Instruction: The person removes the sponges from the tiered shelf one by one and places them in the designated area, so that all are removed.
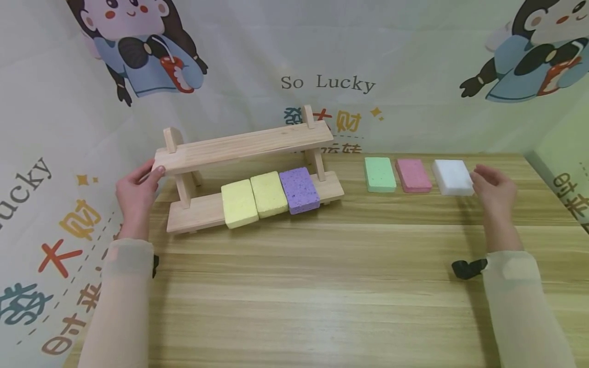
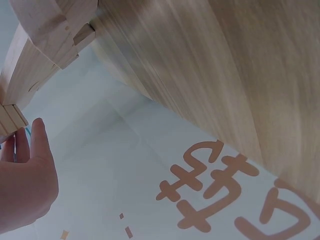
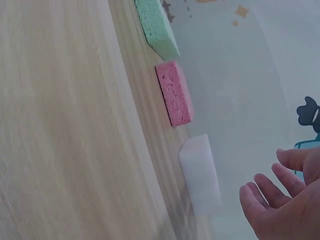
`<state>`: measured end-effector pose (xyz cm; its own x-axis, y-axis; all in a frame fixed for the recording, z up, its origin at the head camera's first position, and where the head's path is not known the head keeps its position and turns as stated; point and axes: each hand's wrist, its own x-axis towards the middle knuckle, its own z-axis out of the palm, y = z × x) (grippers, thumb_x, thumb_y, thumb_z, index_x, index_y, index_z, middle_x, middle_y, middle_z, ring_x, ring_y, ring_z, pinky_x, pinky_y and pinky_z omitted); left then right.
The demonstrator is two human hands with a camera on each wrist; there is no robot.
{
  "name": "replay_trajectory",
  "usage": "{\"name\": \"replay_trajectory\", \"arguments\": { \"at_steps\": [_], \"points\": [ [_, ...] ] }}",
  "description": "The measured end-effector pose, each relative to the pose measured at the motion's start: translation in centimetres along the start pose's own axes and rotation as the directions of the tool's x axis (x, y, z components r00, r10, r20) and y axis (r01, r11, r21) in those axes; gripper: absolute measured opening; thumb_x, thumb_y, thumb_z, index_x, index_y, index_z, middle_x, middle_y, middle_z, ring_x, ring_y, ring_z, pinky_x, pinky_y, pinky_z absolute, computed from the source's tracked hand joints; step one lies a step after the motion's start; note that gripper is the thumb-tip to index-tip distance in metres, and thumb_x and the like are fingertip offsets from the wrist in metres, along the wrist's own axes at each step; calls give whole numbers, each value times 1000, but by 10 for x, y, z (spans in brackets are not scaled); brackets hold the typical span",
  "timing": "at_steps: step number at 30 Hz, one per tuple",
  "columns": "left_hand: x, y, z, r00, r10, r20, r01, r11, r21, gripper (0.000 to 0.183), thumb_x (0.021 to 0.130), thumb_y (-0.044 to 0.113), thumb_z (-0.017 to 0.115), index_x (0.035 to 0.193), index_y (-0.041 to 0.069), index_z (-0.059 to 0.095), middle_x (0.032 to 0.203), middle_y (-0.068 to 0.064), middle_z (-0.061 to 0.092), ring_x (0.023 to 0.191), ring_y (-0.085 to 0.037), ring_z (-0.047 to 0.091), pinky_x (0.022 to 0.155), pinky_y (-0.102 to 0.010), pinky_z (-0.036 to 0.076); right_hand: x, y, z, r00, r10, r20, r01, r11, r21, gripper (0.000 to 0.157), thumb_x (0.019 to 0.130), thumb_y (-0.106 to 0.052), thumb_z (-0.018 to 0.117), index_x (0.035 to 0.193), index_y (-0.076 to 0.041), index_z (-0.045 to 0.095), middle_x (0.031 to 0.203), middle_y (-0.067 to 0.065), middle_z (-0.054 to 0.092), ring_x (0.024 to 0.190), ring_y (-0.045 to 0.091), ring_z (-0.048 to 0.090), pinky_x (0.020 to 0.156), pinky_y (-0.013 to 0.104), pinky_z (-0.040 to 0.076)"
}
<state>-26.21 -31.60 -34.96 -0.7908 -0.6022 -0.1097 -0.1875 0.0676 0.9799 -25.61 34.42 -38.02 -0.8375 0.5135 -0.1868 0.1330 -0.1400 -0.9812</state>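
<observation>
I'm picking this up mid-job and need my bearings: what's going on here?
A person's left hand holds the left end of the wooden rack by its upper board. The right hand is beside the white sponge, its fingers bent but not gripping it. Two yellow sponges and a purple sponge lie on the lower board; the green, pink and white ones are on the table, right of the rack.

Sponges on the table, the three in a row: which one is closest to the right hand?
The white sponge, at the row's right end, just beside the right hand. The pink sponge and green sponge lie farther left.
</observation>
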Motion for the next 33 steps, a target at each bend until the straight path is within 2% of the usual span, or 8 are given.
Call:
{"name": "replay_trajectory", "arguments": {
  "at_steps": [6,14,21,25,28,30,33],
  "points": [
    [0,0,0,1000,9,-3,-9,1000,24,46,90,32,74,134,24,64,146,4,57,118,1,62,111,-24,45,-10,-3,9,996,-64,67,59,995,78,28,93,-1,65,81,-26,69,81,-17,66,76,-6,62,66,3,51],
    [0,-2,0,1000,23,2,-24,997,72,47,91,37,72,135,26,62,146,4,56,118,1,62,109,-23,47,-22,-2,26,983,-84,164,61,988,145,26,92,2,65,85,-22,70,87,-14,67,80,-3,64,67,10,57],
    [0,-2,-1,1000,26,8,-27,996,88,48,90,38,73,135,27,62,146,3,57,123,-1,60,108,-23,48,-32,4,40,953,-150,262,110,981,158,29,92,4,65,85,-24,72,86,-15,70,79,-4,65,70,10,57],
    [0,-1,1,1000,12,2,-12,998,66,47,89,36,74,134,26,63,146,3,57,123,-2,60,109,-24,47,-37,8,47,939,-170,300,139,983,120,27,92,2,65,89,-24,71,85,-18,70,77,-7,66,68,8,55],
    [0,0,1,1000,1,0,-1,1000,28,47,89,34,75,134,25,64,146,2,57,122,-2,61,111,-24,46,-40,10,54,936,-167,309,169,985,22,20,93,-5,67,95,-24,68,87,-21,69,76,-9,63,64,6,53],
    [0,0,1,1000,-1,0,1,1000,9,46,89,33,75,133,25,64,145,1,57,121,-2,61,111,-24,45,-42,12,58,933,-161,323,176,984,-18,15,94,-8,68,100,-22,66,90,-21,68,78,-9,62,66,5,53],
    [0,-1,0,1000,3,0,-3,1000,-6,46,88,33,76,133,24,65,144,0,58,116,-1,63,108,-21,47,-45,15,66,924,-151,351,168,985,-21,16,94,-8,68,106,-18,64,94,-18,67,80,-7,63,70,7,54]
  ]
}}
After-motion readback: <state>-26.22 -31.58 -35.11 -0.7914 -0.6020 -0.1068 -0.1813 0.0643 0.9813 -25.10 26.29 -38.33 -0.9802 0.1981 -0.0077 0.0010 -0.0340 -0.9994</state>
